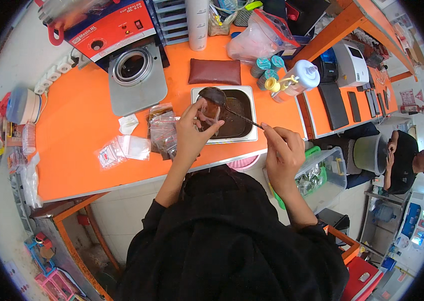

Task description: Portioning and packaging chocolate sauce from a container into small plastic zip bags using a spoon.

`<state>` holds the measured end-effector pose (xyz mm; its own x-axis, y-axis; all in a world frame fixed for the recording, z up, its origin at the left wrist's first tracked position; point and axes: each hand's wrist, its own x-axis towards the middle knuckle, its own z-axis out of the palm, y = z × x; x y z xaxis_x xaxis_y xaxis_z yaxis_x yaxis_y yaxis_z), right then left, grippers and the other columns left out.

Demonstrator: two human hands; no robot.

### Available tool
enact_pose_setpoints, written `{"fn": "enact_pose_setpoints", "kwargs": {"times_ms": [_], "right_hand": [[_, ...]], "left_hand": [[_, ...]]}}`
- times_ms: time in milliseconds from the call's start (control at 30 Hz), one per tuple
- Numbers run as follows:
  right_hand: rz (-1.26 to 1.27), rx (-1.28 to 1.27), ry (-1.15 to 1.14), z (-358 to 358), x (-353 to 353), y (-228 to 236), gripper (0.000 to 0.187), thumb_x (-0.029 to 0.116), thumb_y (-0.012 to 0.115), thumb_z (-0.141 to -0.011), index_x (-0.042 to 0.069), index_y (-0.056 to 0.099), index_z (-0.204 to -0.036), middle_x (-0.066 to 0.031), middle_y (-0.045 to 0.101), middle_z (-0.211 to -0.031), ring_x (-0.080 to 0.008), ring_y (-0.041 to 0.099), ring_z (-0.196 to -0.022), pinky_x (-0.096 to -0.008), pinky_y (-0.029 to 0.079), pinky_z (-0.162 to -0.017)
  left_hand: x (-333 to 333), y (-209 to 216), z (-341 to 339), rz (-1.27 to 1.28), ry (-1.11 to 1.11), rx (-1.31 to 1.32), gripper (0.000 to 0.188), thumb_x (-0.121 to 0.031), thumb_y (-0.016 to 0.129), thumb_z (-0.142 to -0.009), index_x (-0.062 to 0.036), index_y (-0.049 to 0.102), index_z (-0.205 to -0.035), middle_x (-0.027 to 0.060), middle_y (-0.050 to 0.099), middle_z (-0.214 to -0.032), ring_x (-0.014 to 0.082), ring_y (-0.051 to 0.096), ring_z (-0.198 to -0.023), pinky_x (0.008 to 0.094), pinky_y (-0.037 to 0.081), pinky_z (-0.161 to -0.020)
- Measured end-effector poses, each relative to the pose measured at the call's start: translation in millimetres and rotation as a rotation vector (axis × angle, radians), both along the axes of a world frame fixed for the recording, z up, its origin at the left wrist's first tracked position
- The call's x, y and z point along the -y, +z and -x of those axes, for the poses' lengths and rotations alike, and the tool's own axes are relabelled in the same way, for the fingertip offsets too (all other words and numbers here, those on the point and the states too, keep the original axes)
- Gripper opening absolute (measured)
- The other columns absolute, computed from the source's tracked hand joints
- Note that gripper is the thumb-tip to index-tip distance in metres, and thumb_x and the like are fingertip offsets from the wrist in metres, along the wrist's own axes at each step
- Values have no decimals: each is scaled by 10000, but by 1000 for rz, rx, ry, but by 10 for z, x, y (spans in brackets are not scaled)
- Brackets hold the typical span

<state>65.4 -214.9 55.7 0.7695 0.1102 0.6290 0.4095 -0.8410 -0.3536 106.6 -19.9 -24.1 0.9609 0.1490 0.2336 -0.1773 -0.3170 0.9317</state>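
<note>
My right hand (pixel 285 153) grips the end of a ladle (pixel 213 94) with a thin dark handle. The ladle's bowl is tilted over a small clear plastic bag (pixel 211 111), which my left hand (pixel 192 133) holds by its edges, thumb and fingers around it. Brown contents show at the bag's mouth. Both stand over a rectangular metal pan (pixel 253 131) of dark brown sauce (pixel 239 108). To the left of the pan lies a pile of small clear packets (pixel 163 131), some with dark contents.
Flat clear bags (pixel 132 148) and a white tissue (pixel 128 124) lie further left. Behind are a red and blue machine (pixel 116 35), a brown pouch (pixel 215 71), teal-topped rolls (pixel 262 66) and a large bottle (pixel 299 80). A person (pixel 406 160) sits at right beside a bucket (pixel 369 154).
</note>
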Motion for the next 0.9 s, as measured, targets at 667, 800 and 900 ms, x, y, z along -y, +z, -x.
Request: {"fn": "enact_pose_setpoints", "kwargs": {"times_ms": [667, 800, 900], "right_hand": [[-343, -498, 45, -264, 211, -856, 243, 109, 668, -766, 13, 665, -989, -68, 616, -861, -121, 547, -659, -220, 422, -625], [-208, -214, 280, -242, -267, -492, 238, 89, 706, -683, 13, 648, -901, -104, 607, -893, -241, 610, -714, -297, 485, -635], [-420, -225, 329, -165, -521, -485, 178, 67, 704, -703, 0, 612, -840, -97, 597, -805, -213, 611, -673, -277, 480, -557]], "left_hand": [[-50, 79, 151, 75, 34, -96, 650, -113, 789, -627, -33, 516, -1211, 58, 577, -1060, 83, 509, -720, 198, 400, -557], [8, 194, 280, 182, -33, -104, 674, -60, 783, -632, -42, 482, -1236, 56, 562, -1052, 80, 527, -776, 195, 427, -599], [169, 279, 393, 345, -79, -47, 680, -46, 790, -628, -32, 475, -1231, 47, 558, -1020, 94, 546, -808, 206, 451, -654]]}}
